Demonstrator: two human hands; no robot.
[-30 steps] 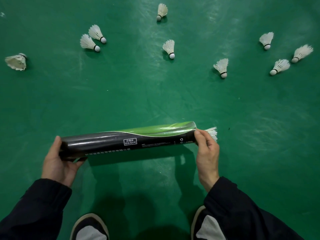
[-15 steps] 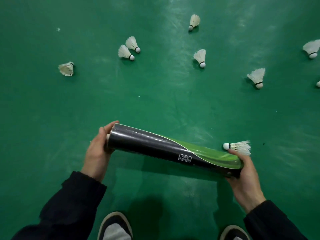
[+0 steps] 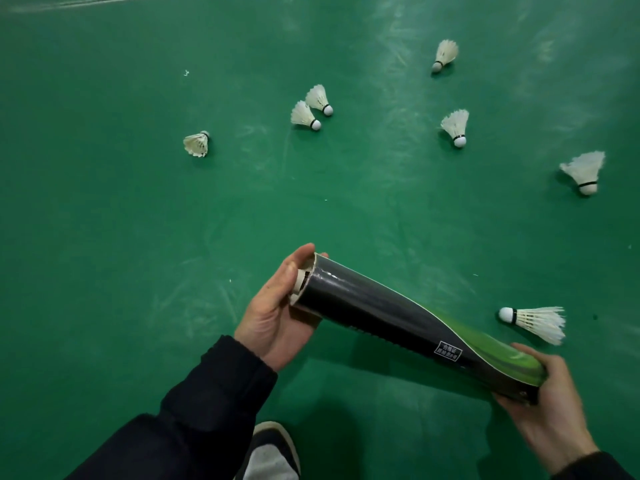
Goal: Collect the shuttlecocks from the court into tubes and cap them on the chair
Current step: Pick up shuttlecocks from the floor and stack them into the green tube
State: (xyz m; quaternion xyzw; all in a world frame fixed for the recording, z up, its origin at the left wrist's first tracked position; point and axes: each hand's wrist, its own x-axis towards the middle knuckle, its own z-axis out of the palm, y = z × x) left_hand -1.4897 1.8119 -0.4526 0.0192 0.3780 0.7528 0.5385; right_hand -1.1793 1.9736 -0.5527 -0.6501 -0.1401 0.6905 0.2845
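Observation:
A black and green shuttlecock tube (image 3: 408,327) lies slanted between my hands, upper end at the left. My left hand (image 3: 277,313) cups that open end, where a shuttlecock cork shows inside. My right hand (image 3: 550,407) grips the lower green end. One white shuttlecock (image 3: 536,322) lies on the green court just beyond the tube's right part, cork pointing left. Several more lie farther out: a pair (image 3: 311,107), one at the left (image 3: 197,143), one in the middle (image 3: 455,128), one far back (image 3: 445,55) and one at the right (image 3: 583,171).
The green court floor (image 3: 104,237) stretches all around. A pale court line (image 3: 86,1) crosses the top left corner. My shoe (image 3: 273,452) shows at the bottom between my dark sleeves. No chair is in view.
The tube has swung from level to slanting down toward the right. The shuttlecock that stuck out by my right hand now lies loose on the floor. The view has shifted left.

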